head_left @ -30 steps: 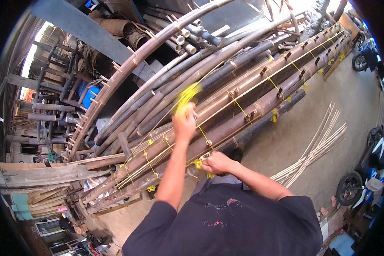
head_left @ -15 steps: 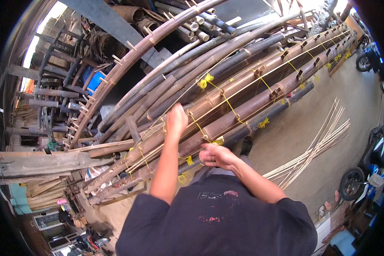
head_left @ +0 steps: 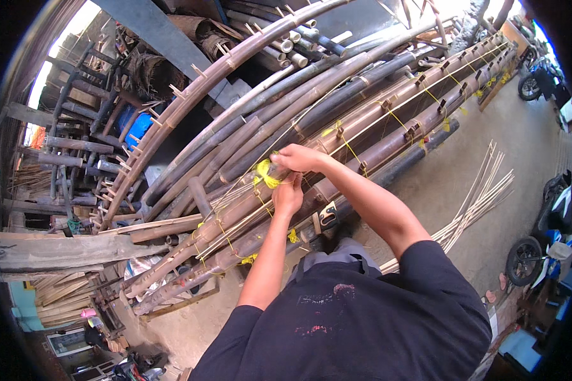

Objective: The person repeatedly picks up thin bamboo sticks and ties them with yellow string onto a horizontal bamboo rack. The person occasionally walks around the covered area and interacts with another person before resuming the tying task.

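In the middle of the view, my two hands meet over a long pair of brown bamboo poles (head_left: pixel 318 190). A bundle of bright yellow twine (head_left: pixel 267 174) sits against the fingers of my right hand (head_left: pixel 299 157), which are closed on it. Right below, my left hand (head_left: pixel 288 195) is raised with its fingers closed; what they hold is hidden. Yellow cords cross between the poles, and a thin pale bamboo strip (head_left: pixel 388 113) runs along them. Close to my right forearm, a small black-and-pale object (head_left: pixel 328 216) lies by the near pole.
Beyond the poles lie more dark bamboo poles (head_left: pixel 248 143) and a curved pole with pegs (head_left: pixel 200 82). Thin bamboo sticks (head_left: pixel 476 197) are spread on the floor at right, near a parked motorcycle (head_left: pixel 527 260). A wooden beam (head_left: pixel 51 249) juts in at left.
My right hand has moved up and left from the near pole to the yellow bundle. My left hand has come down and right, under it. The view has shifted slightly.
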Demonstrator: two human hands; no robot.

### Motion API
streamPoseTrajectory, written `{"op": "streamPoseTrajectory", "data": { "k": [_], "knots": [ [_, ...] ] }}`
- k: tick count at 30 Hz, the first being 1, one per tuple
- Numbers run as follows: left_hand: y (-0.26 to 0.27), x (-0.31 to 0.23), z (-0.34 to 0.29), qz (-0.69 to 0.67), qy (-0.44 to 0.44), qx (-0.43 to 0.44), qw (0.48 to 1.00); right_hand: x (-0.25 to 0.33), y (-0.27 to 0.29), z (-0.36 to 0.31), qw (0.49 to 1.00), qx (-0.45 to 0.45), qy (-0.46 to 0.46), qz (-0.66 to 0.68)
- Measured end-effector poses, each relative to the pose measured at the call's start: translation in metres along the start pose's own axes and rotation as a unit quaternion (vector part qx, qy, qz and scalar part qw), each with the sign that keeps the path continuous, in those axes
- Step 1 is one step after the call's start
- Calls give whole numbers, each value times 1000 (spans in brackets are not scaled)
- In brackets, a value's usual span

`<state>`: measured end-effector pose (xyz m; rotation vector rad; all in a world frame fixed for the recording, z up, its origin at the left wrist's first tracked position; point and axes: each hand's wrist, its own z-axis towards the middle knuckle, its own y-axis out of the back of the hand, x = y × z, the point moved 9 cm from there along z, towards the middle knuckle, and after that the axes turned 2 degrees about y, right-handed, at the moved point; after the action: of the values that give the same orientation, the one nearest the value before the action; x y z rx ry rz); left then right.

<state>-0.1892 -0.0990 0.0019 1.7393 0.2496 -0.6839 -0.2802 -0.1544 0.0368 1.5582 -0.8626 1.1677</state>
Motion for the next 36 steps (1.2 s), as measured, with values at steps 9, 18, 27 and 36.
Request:
{"op": "streamPoseTrajectory", "data": {
  "k": [9,18,27,36],
  "knots": [
    [25,-20,0,-107,-56,-53,991,-19,-63,-162,992,62,57,-93],
    [20,18,132,35,5,-126,991,-14,-80,-169,970,72,132,-193],
    [105,58,52,-20,-14,-101,995,-4,-159,-177,978,29,72,-194],
    [45,130,-69,45,-89,-47,994,17,-181,-93,847,-350,-18,400]
  ]
}}
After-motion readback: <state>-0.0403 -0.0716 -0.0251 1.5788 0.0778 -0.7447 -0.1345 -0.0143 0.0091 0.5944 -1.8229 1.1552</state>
